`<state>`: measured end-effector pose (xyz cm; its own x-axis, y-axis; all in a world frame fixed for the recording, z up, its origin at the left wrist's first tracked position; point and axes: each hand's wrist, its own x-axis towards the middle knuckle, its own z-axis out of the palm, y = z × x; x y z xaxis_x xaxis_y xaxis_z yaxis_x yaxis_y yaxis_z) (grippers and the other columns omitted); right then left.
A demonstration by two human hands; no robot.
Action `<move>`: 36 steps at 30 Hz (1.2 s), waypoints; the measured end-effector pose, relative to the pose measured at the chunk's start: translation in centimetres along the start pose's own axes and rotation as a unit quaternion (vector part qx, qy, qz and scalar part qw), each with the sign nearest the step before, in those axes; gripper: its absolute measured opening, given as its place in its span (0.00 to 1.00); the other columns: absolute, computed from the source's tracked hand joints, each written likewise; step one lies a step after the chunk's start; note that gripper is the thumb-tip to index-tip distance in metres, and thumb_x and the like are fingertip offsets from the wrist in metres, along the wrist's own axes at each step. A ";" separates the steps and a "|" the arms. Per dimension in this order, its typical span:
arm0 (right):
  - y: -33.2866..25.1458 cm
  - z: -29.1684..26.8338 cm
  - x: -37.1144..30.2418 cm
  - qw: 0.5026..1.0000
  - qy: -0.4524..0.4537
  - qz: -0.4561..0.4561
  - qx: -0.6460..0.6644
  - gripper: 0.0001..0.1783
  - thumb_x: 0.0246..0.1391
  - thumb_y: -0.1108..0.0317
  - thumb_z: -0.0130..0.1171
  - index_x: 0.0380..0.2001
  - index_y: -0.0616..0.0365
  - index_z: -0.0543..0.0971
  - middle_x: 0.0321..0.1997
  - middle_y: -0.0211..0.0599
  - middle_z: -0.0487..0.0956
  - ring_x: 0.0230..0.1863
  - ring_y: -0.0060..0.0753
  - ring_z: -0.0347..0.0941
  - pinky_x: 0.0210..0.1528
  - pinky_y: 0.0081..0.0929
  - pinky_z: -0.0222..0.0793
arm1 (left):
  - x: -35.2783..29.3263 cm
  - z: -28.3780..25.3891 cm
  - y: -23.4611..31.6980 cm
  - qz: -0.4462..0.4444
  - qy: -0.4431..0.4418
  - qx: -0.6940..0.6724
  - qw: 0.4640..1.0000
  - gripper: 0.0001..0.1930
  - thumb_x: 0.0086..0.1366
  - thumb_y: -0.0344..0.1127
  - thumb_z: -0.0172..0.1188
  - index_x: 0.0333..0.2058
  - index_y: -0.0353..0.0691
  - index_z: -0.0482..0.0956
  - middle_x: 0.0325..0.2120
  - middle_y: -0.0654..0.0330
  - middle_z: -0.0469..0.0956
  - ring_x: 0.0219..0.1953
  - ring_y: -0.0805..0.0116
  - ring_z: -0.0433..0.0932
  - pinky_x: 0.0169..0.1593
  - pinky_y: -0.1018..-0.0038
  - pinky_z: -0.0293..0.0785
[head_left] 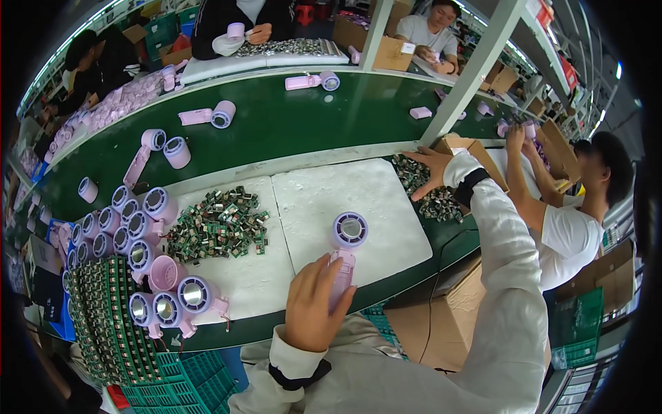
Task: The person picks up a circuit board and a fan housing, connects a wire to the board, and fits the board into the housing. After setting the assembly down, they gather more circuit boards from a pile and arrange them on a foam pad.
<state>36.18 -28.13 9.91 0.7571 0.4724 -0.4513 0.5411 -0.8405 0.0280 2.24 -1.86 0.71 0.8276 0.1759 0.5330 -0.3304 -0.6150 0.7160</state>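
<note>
My left hand (314, 303) is closed round the pink handle of a small handheld fan (350, 230), which lies on a white foam board (331, 190). The fan's round purple head, with a silvery centre, points away from me. Off to the right, my right hand (436, 169) reaches out with fingers spread over a heap of small green circuit boards (441, 205) beside the foam. No board shows held in it. A second heap of small circuit boards (217, 224) lies on the foam to the left.
Several pink and purple fan heads (141, 226) crowd the left, beside stacked circuit-board panels (110, 321) over a green crate (200, 386). Fan parts (196, 116) lie on the green belt (269, 114) beyond. A cardboard box (476, 155), a white post (476, 69) and a co-worker (586, 207) are on the right.
</note>
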 end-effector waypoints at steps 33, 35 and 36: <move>1.5 2.0 1.6 0.976 0.168 -0.073 0.120 0.27 0.54 0.62 0.67 0.57 0.49 0.75 0.53 0.48 0.81 0.51 0.53 0.80 0.53 0.40 0.79 | 1.7 4.6 -0.5 0.064 0.006 0.002 0.998 0.27 0.63 0.32 0.65 0.60 0.35 0.72 0.55 0.47 0.73 0.57 0.48 0.74 0.62 0.58 0.70; 0.8 0.9 1.2 0.969 0.140 -0.041 0.198 0.27 0.54 0.66 0.67 0.57 0.49 0.74 0.50 0.45 0.81 0.46 0.44 0.82 0.42 0.34 0.82 | 1.7 4.5 -0.5 0.060 -0.004 -0.001 0.998 0.30 0.63 0.34 0.65 0.64 0.37 0.70 0.58 0.47 0.72 0.59 0.47 0.73 0.62 0.57 0.70; 0.8 0.6 1.0 0.963 0.126 -0.025 0.236 0.27 0.54 0.68 0.67 0.57 0.50 0.74 0.48 0.43 0.81 0.43 0.40 0.83 0.36 0.31 0.83 | 1.5 4.5 -0.5 0.060 -0.005 -0.004 0.998 0.30 0.63 0.34 0.65 0.64 0.37 0.70 0.58 0.47 0.72 0.59 0.47 0.73 0.62 0.57 0.70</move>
<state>37.18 -28.49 8.88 0.8313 0.5151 -0.2087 0.3977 -0.8137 -0.4240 5.75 -4.76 -0.87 0.7864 0.0926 0.6107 -0.4319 -0.6245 0.6507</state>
